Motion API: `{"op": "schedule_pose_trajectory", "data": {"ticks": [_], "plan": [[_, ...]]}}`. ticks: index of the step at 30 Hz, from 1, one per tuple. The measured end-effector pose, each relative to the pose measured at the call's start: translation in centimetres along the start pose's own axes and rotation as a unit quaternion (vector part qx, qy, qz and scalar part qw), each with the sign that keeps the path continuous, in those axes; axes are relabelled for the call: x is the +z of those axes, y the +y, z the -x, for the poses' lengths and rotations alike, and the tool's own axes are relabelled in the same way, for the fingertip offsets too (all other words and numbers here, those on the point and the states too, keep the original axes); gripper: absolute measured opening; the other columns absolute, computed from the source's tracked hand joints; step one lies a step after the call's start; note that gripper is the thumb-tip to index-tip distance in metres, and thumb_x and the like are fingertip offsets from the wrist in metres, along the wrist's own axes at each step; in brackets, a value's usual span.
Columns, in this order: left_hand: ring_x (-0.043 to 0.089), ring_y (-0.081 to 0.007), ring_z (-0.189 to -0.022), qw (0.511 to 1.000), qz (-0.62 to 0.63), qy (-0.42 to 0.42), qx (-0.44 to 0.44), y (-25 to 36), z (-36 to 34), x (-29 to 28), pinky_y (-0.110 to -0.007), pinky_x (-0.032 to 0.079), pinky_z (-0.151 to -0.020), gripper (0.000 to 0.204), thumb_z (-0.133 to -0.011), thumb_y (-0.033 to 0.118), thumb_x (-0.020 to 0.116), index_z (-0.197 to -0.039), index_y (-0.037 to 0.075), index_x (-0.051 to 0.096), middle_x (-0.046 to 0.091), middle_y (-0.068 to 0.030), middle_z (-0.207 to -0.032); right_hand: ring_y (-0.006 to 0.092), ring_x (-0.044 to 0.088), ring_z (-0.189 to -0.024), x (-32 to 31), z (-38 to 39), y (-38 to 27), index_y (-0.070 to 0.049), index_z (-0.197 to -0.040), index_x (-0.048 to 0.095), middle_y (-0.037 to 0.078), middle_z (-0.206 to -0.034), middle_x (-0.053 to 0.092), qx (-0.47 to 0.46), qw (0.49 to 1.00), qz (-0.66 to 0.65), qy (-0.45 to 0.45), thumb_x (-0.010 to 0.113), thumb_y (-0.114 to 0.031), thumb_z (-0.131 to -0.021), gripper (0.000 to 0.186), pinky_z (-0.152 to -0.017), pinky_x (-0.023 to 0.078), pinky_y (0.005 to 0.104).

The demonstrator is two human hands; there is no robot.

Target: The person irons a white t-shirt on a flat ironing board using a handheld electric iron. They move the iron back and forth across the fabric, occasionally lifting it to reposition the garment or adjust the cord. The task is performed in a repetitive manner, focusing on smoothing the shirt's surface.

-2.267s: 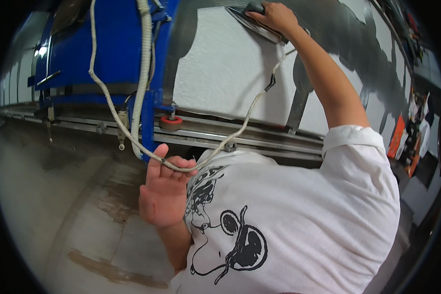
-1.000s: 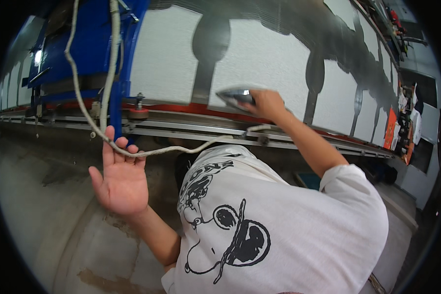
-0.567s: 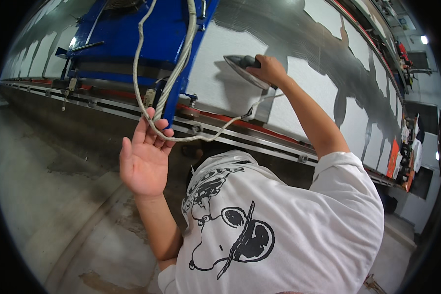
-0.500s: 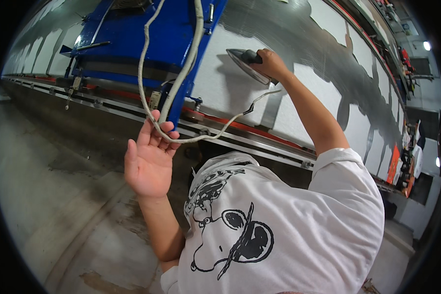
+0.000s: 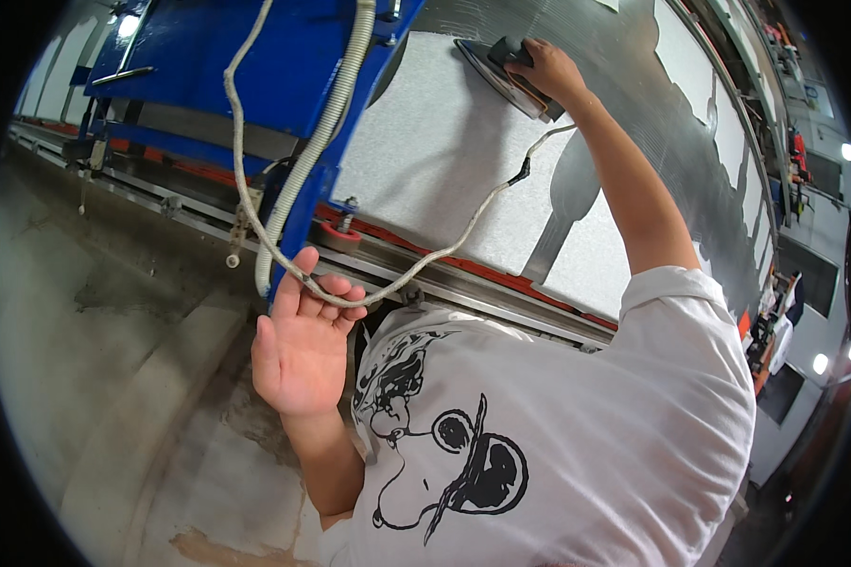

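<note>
My right hand [image 5: 553,71] is closed around the dark handle of a clothes iron [image 5: 509,83]. The iron stands over a white fabric sheet [image 5: 425,123] on a grey metal table, near the sheet's upper right edge. From its heel a pale braided cord [image 5: 463,231] runs down to my left hand [image 5: 307,354], with a dark taped patch partway along. My left palm is turned up, thumb spread. The cord rests across its slightly bent fingers, held up in front of the table edge, then climbs past the blue machine.
A blue machine frame [image 5: 199,76] with a ribbed hose [image 5: 326,123] stands over the table at left. A metal rail [image 5: 482,307] with a red strip runs along the near edge. More white sheets [image 5: 591,255] lie to the right. Shelving with tools [image 5: 799,175] lines the far right.
The iron and my right hand have moved right and slightly up. My left hand has shifted a little right and down, with the cord still across its fingers. The view has shifted too.
</note>
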State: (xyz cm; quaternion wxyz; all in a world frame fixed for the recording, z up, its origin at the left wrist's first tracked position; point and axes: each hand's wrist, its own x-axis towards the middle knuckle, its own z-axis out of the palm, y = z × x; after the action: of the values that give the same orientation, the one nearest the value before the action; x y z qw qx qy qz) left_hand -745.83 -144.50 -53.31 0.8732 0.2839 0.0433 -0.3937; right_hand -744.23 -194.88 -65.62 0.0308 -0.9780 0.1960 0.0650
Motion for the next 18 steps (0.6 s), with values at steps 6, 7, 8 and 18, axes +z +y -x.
{"op": "schedule_pose_trajectory", "data": {"ticks": [6, 7, 8, 18], "plan": [[0.055, -0.0280, -0.116, 1.000, 0.001, -0.005, 0.008, -0.5, -1.3, -0.2, -0.042, 0.044, -0.098, 0.076, -0.100, 0.053, 0.037, -0.151, -0.002, 0.026, 0.054, -0.0152, -0.128, 0.0332, 0.066, -0.102, -0.5, -0.1, -0.5, -0.008, -0.107, 0.063, 0.013, -0.107, 0.068, 0.036, 0.998, 0.042, -0.015, 0.060, -0.053, -0.090, 0.048, -0.083, 0.055, 0.0446], [0.055, -0.0279, -0.116, 1.000, 0.004, -0.007, 0.008, -0.6, -1.5, -0.3, -0.042, 0.044, -0.098, 0.076, -0.100, 0.053, 0.037, -0.151, -0.002, 0.026, 0.054, -0.0152, -0.128, 0.0329, 0.066, -0.102, -0.3, -0.1, -0.5, -0.009, -0.107, 0.063, 0.012, -0.107, 0.068, 0.040, 0.998, 0.048, -0.013, 0.059, -0.053, -0.091, 0.048, -0.082, 0.055, 0.0445], [0.055, -0.0278, -0.116, 1.000, 0.008, -0.006, 0.007, -0.7, -1.5, -0.4, -0.042, 0.044, -0.098, 0.076, -0.100, 0.053, 0.037, -0.151, -0.002, 0.026, 0.054, -0.0151, -0.128, 0.0328, 0.066, -0.102, -0.2, -0.1, -0.7, -0.009, -0.108, 0.062, 0.012, -0.107, 0.068, 0.049, 0.997, 0.055, -0.015, 0.058, -0.054, -0.091, 0.048, -0.082, 0.055, 0.0444], [0.055, -0.0301, -0.119, 0.999, 0.039, -0.010, 0.021, -2.0, -1.4, -2.5, -0.042, 0.043, -0.100, 0.076, -0.101, 0.052, 0.035, -0.151, -0.004, 0.024, 0.055, -0.0193, -0.130, 0.0357, 0.067, -0.099, 2.4, 0.6, 0.2, -0.010, -0.111, 0.060, 0.015, -0.104, 0.068, 0.034, 0.996, 0.071, 0.042, 0.055, -0.060, -0.092, 0.054, -0.081, 0.055, 0.0459]]}}
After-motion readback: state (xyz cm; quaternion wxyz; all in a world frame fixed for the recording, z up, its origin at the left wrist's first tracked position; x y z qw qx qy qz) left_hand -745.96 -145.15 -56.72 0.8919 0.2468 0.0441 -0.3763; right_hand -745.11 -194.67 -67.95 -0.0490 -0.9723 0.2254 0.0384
